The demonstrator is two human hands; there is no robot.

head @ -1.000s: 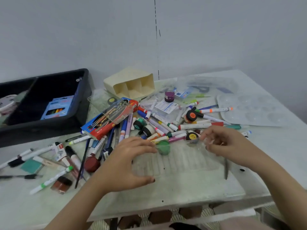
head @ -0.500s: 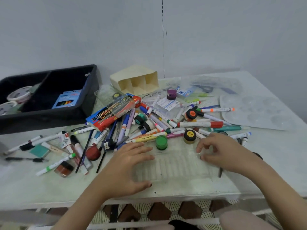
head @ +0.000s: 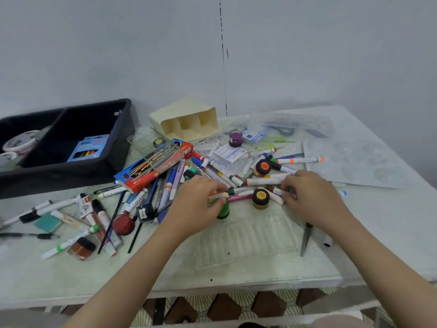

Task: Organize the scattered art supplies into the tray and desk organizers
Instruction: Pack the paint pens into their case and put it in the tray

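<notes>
Left hand (head: 198, 204) palm-down at the near edge of the marker pile (head: 262, 181), fingers curled round a pale marker (head: 218, 197) and pinching it. Green jar (head: 223, 212) just under the fingertips; touching or not, unclear. Right hand (head: 312, 197) palm-down at the right of the pile, fingers bent down into the markers just beside a yellow-lidded jar (head: 260, 197); gripping or only touching, impossible to tell.

Pile spread across the middle of the table (head: 236, 280), between the hands and the far wall. Orange-lidded jar (head: 263, 167) and purple jar (head: 235, 138) farther back in it. Red box (head: 151, 172) at the pile's left edge, partly under a clear lid.

Black tray (head: 123, 143) at far left, holding a blue box (head: 88, 147) in its right compartment and tape rolls (head: 20, 143) in its left. Cream organizer (head: 186, 121) just right of the tray, tipped on its side, three compartments open toward the near side. Clear palette (head: 354, 162) at far right. More markers, a red jar (head: 124, 224) and a brown jar (head: 81, 248) scattered at near left, well apart from the tray.
</notes>
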